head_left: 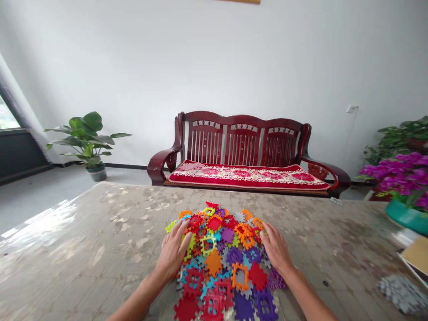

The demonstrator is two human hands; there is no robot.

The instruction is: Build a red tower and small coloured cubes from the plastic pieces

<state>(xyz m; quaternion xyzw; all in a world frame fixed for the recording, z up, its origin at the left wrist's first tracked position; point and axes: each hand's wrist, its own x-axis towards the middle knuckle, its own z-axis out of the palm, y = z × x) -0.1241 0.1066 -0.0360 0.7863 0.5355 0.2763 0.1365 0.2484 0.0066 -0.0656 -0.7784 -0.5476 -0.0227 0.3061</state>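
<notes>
A heap of colourful interlocking plastic tiles lies on the patterned table in front of me, in red, orange, purple, blue, green and grey. Some tiles are solid squares, others have window-like cut-outs, and all have notched edges. My left hand rests against the heap's left side, fingers stretched out and thumb apart. On the opposite side my right hand touches the heap's edge, its fingers also extended. Neither hand grips a tile.
Grey notched tiles sit at the right of the table, near a box and purple flowers in a teal pot. Beyond the table stands a wooden bench; a potted plant is at left.
</notes>
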